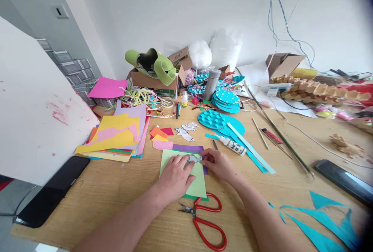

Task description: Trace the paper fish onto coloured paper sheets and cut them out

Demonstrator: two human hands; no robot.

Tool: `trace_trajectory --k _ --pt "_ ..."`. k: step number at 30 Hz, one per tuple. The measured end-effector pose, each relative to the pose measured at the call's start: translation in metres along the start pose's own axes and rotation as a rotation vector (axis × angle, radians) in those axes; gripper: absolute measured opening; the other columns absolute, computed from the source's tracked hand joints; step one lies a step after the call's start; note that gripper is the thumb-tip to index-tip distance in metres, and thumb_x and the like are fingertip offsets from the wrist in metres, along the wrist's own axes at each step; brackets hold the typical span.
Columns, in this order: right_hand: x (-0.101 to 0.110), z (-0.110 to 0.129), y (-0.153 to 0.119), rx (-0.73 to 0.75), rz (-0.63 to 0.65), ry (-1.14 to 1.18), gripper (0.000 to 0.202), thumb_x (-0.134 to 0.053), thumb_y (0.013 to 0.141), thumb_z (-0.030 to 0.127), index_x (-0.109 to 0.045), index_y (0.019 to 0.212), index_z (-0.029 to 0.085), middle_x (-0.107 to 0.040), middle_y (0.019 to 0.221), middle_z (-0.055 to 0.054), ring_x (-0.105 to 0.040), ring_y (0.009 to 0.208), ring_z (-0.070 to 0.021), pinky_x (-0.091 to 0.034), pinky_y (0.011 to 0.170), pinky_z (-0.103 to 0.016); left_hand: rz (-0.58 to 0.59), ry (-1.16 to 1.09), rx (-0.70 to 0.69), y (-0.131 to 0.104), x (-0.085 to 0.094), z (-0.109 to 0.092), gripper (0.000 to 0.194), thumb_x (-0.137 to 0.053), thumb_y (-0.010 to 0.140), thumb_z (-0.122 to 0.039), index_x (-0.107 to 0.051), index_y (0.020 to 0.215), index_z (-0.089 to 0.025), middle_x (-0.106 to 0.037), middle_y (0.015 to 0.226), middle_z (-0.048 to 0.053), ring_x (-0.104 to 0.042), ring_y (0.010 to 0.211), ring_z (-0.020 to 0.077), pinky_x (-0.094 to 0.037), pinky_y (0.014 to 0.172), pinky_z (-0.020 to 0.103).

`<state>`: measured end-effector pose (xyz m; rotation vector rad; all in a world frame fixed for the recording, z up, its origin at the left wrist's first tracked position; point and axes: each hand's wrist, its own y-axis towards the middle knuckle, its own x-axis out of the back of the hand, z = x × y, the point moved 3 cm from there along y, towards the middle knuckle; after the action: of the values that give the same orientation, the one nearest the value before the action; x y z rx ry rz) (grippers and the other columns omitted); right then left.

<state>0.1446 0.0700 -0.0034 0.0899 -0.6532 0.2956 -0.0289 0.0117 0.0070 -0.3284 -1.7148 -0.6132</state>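
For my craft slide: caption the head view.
Left hand and right hand at a fish shape on green paper, scissors nearby.

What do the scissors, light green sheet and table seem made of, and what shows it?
Scissors: blades probably metal, dark grey with some shine; handles likely plastic, smooth glossy red. Light green sheet: apparently matte paper or card, thin and flat. Table: wood or laminate, low sheen, streaky grain.

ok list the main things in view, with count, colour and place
top sheet: one, light green, centre
paper shape: one, pale, on top sheet
scissors: one, red-handled, front centre
squeeze bottle: one, white, right of top sheet
fish cutouts: at least two, pale, beyond top sheet
paper stack: one, multicoloured, left
phones: two, dark, left and right
flask: one, grey, back middle
left hand: one, bare, on top sheet
right hand: one, bare, at paper shape
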Motion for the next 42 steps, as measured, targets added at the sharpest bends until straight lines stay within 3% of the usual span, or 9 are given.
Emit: trace_trajectory --k 9,15,26,42 --pt "0.0015 -0.0007 0.0000 -0.012 -0.002 0.006 0.011 -0.058 0.074 0.027 -0.059 0.081 0.019 -0.062 0.066 0.000 -0.056 0.060 -0.0152 -0.039 0.053 -0.025 0.004 -0.005 0.004 -0.0012 0.0006 0.0000 0.040 -0.051 0.090 -0.036 -0.050 0.127 -0.019 -0.050 0.131 0.010 -0.045 0.113 0.0257 -0.039 0.094 0.042" --pt "0.0046 0.0021 -0.0012 -0.023 -0.033 -0.026 0.015 -0.047 0.081 0.028 -0.060 0.082 0.019 -0.059 0.062 0.001 -0.055 0.056 -0.0150 -0.040 0.054 -0.026 0.010 -0.028 0.013 -0.0020 0.0004 0.0004 0.039 -0.047 0.092 -0.035 -0.049 0.128 -0.019 -0.049 0.131 0.010 -0.045 0.111 0.0260 -0.039 0.093 0.043" --pt "-0.0012 -0.0002 -0.0013 -0.003 0.002 -0.014 0.020 -0.058 0.077 0.028 -0.067 0.089 0.016 -0.060 0.071 -0.002 -0.055 0.063 -0.0155 -0.042 0.060 -0.026 0.029 -0.047 0.011 -0.0011 -0.0010 -0.0007 0.041 -0.047 0.092 -0.034 -0.047 0.129 -0.019 -0.050 0.129 0.008 -0.045 0.110 0.0253 -0.039 0.094 0.042" --pt "-0.0010 0.0042 -0.0027 -0.011 -0.017 -0.053 0.017 -0.055 0.078 0.021 -0.067 0.089 0.018 -0.061 0.080 -0.004 -0.057 0.068 -0.0160 -0.044 0.066 -0.028 0.043 -0.054 0.037 -0.0002 0.0001 -0.0002 0.040 -0.047 0.091 -0.035 -0.048 0.129 -0.022 -0.052 0.129 0.007 -0.046 0.110 0.0248 -0.041 0.093 0.041"
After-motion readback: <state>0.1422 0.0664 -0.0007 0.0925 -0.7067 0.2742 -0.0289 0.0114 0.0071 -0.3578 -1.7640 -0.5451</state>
